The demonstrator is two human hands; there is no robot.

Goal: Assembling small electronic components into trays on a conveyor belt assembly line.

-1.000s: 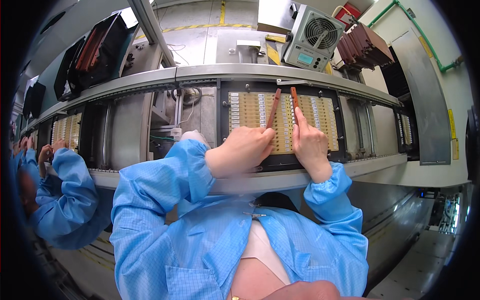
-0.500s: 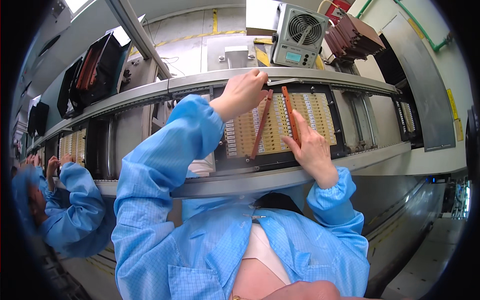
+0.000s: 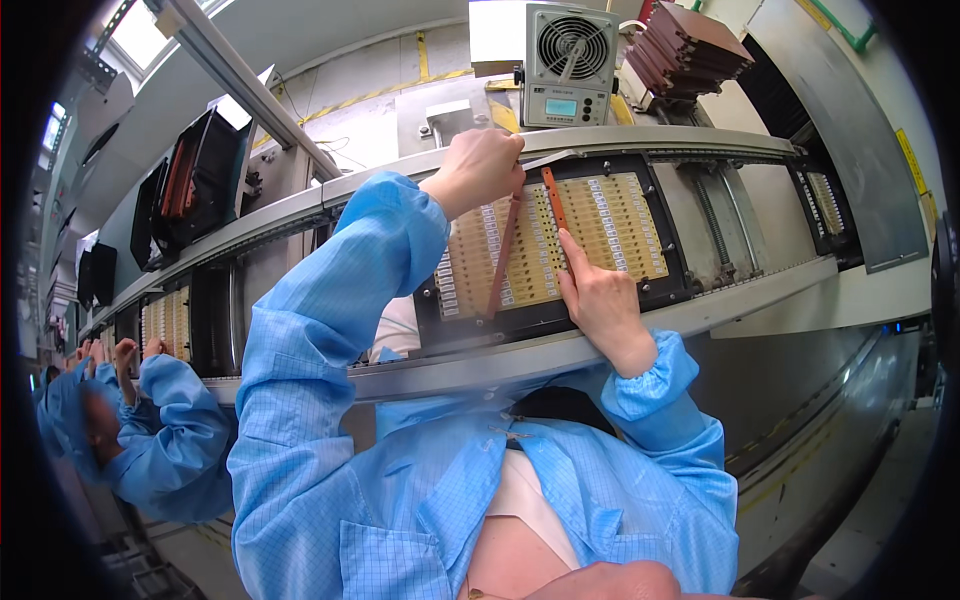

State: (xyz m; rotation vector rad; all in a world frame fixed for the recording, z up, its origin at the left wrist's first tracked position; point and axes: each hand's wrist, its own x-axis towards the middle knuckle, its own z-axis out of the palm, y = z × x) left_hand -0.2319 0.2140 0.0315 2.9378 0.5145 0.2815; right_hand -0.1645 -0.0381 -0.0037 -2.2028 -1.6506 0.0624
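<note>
One yellow panel (image 3: 590, 235) is pressed flat by the open right hand (image 3: 600, 300) inside a black tray (image 3: 660, 290). Two brown strips are seen; one strip (image 3: 503, 255) is pinched by the left hand (image 3: 480, 170).

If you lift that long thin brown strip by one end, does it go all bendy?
Probably a little bendy. The brown strip is long, narrow and thin, so it likely flexes, yet it hangs nearly straight from the left hand, so not floppy. It looks light: pinched fingers alone lift it. The right hand presses the yellow panel, hinting it could shift when strips come off.
</note>
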